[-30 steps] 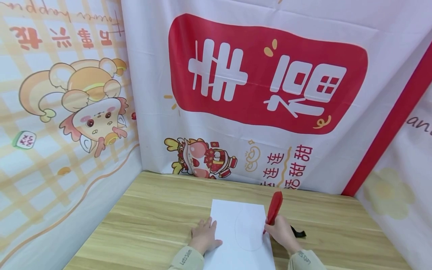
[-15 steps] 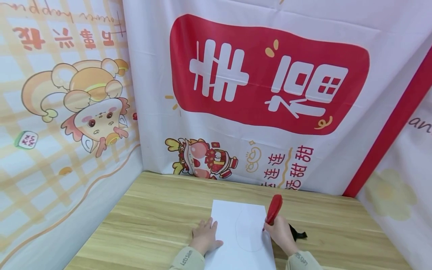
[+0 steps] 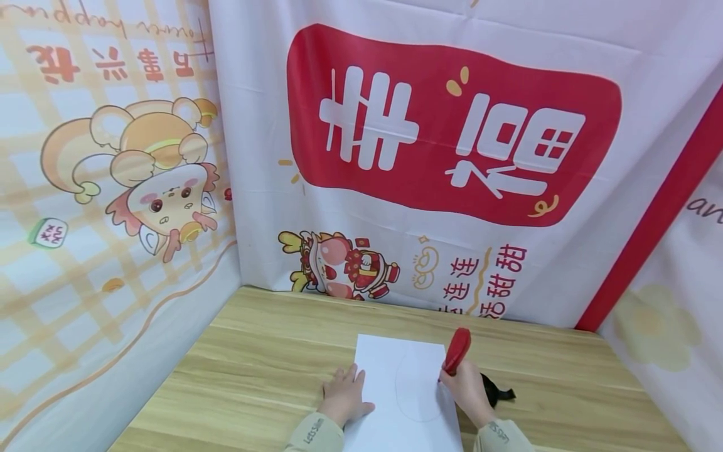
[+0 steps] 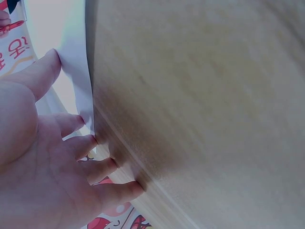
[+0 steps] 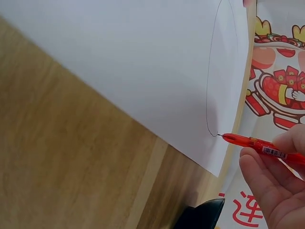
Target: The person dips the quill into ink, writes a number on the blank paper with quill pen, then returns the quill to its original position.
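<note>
A white sheet of paper (image 3: 401,434) lies on the wooden table (image 3: 271,351). My left hand (image 3: 341,397) rests at its left edge with fingers spread, the thumb on the sheet and the fingertips along the edge. My right hand (image 3: 470,394) pinches a red pen (image 3: 458,351) with a broad red top end; the right wrist view shows its clear red barrel with a barcode label. The pen's tip meets the paper near its right edge. A thin drawn line (image 5: 207,90) forms a long rounded curve that runs to the tip.
A black object (image 3: 498,390) with a pointed end lies on the table, partly hidden behind my right hand. White printed cloths hang around the table, with a large red banner print (image 3: 429,138) at the back and cartoon figures on the left cloth (image 3: 164,207).
The pen's tip has moved a little up and left on the paper, extending the thin line, and my right hand has shifted with it. My left hand stays put on the sheet.
</note>
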{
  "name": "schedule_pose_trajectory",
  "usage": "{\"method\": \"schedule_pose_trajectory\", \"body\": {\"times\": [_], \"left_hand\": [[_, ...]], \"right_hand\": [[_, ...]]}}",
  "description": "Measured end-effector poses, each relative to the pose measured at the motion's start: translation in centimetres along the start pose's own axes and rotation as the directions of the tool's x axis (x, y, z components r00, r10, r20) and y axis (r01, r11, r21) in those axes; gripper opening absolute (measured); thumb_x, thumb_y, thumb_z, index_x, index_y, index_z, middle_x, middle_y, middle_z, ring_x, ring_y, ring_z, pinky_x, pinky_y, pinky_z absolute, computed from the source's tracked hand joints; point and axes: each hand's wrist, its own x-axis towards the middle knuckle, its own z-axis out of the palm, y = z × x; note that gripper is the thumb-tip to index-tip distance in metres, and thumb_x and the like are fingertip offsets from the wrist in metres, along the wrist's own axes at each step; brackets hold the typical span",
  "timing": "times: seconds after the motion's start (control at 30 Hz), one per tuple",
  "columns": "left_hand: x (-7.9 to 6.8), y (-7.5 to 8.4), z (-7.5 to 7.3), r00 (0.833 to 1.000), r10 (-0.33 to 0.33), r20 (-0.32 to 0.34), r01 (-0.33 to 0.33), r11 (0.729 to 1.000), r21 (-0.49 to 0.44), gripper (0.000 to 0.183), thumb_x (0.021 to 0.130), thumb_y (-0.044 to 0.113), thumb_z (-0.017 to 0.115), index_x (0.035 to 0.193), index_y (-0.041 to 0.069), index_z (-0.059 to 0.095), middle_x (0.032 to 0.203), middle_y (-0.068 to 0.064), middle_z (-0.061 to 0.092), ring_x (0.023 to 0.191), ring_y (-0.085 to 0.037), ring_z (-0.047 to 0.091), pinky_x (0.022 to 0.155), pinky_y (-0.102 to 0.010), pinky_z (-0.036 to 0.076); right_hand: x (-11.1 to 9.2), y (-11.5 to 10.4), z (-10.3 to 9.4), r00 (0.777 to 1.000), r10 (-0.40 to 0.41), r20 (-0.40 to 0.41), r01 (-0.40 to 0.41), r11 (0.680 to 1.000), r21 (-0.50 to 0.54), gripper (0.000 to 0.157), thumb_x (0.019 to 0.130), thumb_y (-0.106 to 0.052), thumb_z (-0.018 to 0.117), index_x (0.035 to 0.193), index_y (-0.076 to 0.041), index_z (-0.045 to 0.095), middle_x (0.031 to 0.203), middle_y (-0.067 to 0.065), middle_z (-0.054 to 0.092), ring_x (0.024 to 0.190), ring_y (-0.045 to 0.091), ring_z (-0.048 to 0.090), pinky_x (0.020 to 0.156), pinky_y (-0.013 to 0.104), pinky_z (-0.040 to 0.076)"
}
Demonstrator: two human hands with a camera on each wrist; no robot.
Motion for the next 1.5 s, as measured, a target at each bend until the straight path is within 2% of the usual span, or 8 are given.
{"method": "schedule_pose_trajectory", "body": {"times": [0.53, 0.87, 1.2, 1.5], "left_hand": [[-0.2, 0.1, -0.1, 1.0, -0.013, 0.008, 0.013, 1.0, -0.012, 0.067, 0.078, 0.035, 0.07, 0.132, 0.003, 0.047, 0.141, -0.02, 0.035, 0.13, -0.045, 0.024, 0.097, -0.069, 0.016], [-0.2, 0.1, -0.2, 1.0, -0.006, 0.003, 0.006, 1.0, -0.016, 0.067, 0.078, 0.035, 0.07, 0.133, 0.003, 0.046, 0.141, -0.02, 0.034, 0.13, -0.045, 0.023, 0.098, -0.069, 0.017], [0.0, -0.1, 0.2, 1.0, -0.019, 0.016, 0.019, 0.999, -0.03, 0.069, 0.079, 0.035, 0.07, 0.134, 0.003, 0.045, 0.143, -0.02, 0.033, 0.131, -0.045, 0.021, 0.099, -0.068, 0.015], [0.0, -0.2, 0.3, 1.0, -0.008, -0.005, 0.008, 0.999, -0.036, 0.068, 0.078, 0.035, 0.071, 0.132, 0.003, 0.047, 0.141, -0.021, 0.034, 0.13, -0.046, 0.023, 0.097, -0.07, 0.015]], "right_hand": [[0.5, -0.2, 1.1, 0.999, -0.02, -0.029, 0.02, 1.0, 0.001, 0.009, 0.073, 0.007, 0.064, 0.077, 0.0, 0.06, 0.066, 0.002, 0.06, 0.058, 0.014, 0.056, 0.054, 0.027, 0.05], [0.8, -0.9, 1.6, 0.999, 0.032, -0.015, -0.032, 0.999, 0.026, 0.013, 0.072, 0.009, 0.065, 0.082, 0.002, 0.059, 0.069, 0.005, 0.061, 0.062, 0.017, 0.059, 0.058, 0.03, 0.053], [1.0, -0.8, 2.3, 0.999, -0.016, -0.042, 0.017, 1.0, 0.024, 0.012, 0.071, 0.008, 0.066, 0.078, 0.001, 0.061, 0.067, 0.004, 0.061, 0.06, 0.015, 0.057, 0.056, 0.028, 0.052], [1.0, -1.2, 2.8, 0.996, -0.069, -0.053, 0.07, 0.997, 0.023, 0.011, 0.071, 0.008, 0.065, 0.077, 0.0, 0.061, 0.067, 0.003, 0.061, 0.059, 0.014, 0.056, 0.055, 0.026, 0.05]]}}
